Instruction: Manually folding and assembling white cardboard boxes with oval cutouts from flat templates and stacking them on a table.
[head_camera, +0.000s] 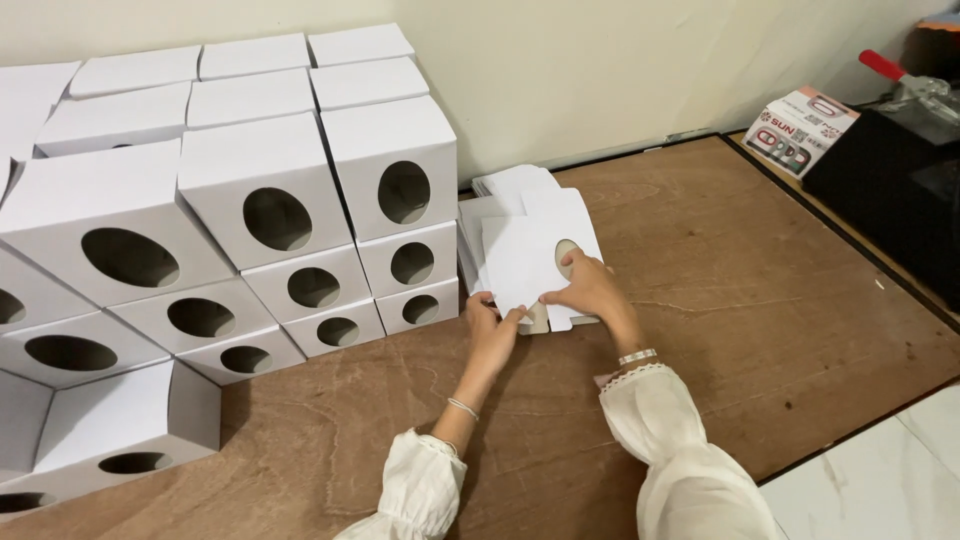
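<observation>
A: Hands first. What's the left hand (492, 328) on?

B: Fingers curled, pinching the lower left edge of the flat white carton blank (525, 262). Closed grip on it.

A: Right hand (590, 290)?

B: Resting on the same blank, fingers bent and pressing down at its lower right, fingertips close to the oval cutout (566, 252). Holding it, not spread flat.

A: Where's the blank?

B: On top of a small pile of flat blanks (510, 186) lying on the wooden tabletop (740, 290), just right of the stacked boxes.

A: The boxes?

B: Folded white boxes with oval holes (265, 215), stacked in rows against the wall, several tiers, filling the left side. One more box (120, 425) sits low at the front left, tipped at an angle.

A: Anything else?

B: Small printed red and white carton (800, 128) far right near a black machine (885, 190) with a red handle (882, 65). White sleeves, bracelets on both wrists.
</observation>
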